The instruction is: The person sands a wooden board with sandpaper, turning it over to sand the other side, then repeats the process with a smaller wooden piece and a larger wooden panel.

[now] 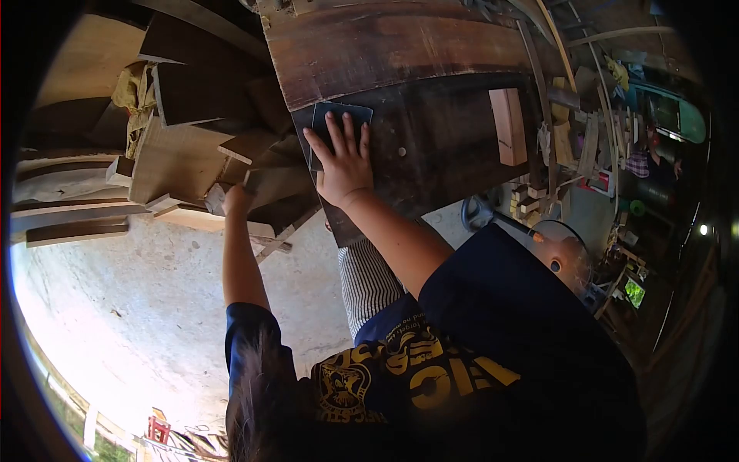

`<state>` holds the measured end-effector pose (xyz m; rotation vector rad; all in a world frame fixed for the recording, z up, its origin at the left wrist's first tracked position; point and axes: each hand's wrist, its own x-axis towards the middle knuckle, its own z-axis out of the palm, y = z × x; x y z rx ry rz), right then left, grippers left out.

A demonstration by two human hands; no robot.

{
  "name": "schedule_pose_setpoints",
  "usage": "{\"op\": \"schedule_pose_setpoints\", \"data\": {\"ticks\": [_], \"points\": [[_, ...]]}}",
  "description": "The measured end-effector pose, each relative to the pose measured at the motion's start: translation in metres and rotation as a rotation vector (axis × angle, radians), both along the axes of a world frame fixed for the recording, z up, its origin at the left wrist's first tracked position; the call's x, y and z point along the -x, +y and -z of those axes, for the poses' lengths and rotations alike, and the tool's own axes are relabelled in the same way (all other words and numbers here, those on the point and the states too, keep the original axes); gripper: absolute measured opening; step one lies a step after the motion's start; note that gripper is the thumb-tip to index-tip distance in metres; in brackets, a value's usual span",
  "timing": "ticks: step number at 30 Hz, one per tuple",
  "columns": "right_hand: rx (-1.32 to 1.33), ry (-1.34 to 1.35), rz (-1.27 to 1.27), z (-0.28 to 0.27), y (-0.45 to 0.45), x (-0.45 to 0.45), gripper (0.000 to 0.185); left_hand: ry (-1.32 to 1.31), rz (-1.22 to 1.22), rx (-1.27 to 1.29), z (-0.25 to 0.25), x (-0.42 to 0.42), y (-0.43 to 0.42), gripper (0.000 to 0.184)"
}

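Note:
My right hand (pixel 342 165) lies flat with fingers spread on a thin dark blue-grey sheet (pixel 358 114), which looks like sandpaper. Beneath that sheet is a wide dark wooden board (pixel 439 138). Off to the left, my left hand (pixel 237 202) is closed beside a stack of wood pieces. A short, thin light-coloured end (pixel 246 177) sticks up at its fingers, and a small greyish piece (pixel 215 199) shows at its left; I cannot make out what is held. A pale reddish wood block (pixel 507 127) rests on the board's right part.
Planks and boards (pixel 177 162) are piled at the left over the concrete floor (pixel 177 285). A reddish-brown panel (pixel 400 42) lies beyond the dark board. A standing fan (pixel 558 250) is close on my right. Another person (pixel 654 165) is far right, among wood scraps.

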<state>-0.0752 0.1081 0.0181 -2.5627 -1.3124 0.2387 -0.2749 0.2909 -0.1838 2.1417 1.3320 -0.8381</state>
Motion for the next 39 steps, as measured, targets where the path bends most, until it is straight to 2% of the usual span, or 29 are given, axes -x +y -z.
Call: {"op": "schedule_pose_setpoints", "data": {"ticks": [2, 4, 7, 10, 13, 16, 18, 22, 24, 26, 31, 37, 39], "points": [[-0.008, 0.01, 0.007, -0.001, 0.0, 0.0, 0.071, -0.07, 0.013, 0.06, 0.006, 0.006, -0.015, 0.043], [-0.012, 0.016, 0.015, -0.001, -0.001, 0.0, 0.07, -0.287, -0.069, 0.111, 0.009, 0.01, -0.028, 0.038], [-0.043, -0.002, 0.024, -0.001, -0.001, 0.001, 0.072, -0.336, -0.146, 0.177, 0.002, 0.01, -0.041, 0.035], [-0.05, 0.001, 0.03, -0.001, -0.001, 0.001, 0.07, -0.363, -0.117, 0.203, -0.011, 0.004, -0.054, 0.034], [-0.05, 0.007, 0.03, -0.002, -0.001, 0.001, 0.07, -0.349, -0.088, 0.176, -0.014, 0.001, -0.069, 0.034], [-0.035, 0.012, 0.036, -0.003, -0.001, 0.001, 0.07, -0.335, -0.055, 0.232, -0.022, -0.005, -0.081, 0.042], [-0.032, 0.028, 0.031, -0.003, -0.001, 0.0, 0.069, -0.345, -0.039, 0.304, -0.013, -0.004, -0.087, 0.051], [-0.018, 0.038, 0.028, -0.004, 0.0, 0.001, 0.07, -0.417, -0.02, 0.326, 0.012, 0.005, -0.1, 0.055], [-0.019, 0.035, 0.029, -0.004, 0.0, 0.001, 0.07, -0.348, -0.218, 0.445, 0.02, 0.007, -0.105, 0.058], [-0.026, 0.053, 0.025, -0.004, 0.0, 0.0, 0.071, -0.337, -0.254, 0.459, 0.02, 0.01, -0.113, 0.058], [-0.013, 0.037, 0.034, -0.001, 0.0, 0.001, 0.072, -0.232, -0.416, 0.5, -0.039, -0.017, -0.125, 0.055], [-0.006, 0.036, 0.028, 0.0, 0.0, 0.0, 0.073, -0.225, -0.426, 0.509, -0.036, -0.014, -0.131, 0.049], [-0.006, 0.055, 0.029, -0.001, 0.0, 0.0, 0.074, -0.339, -0.438, 0.485, -0.031, -0.009, -0.135, 0.046]]}}
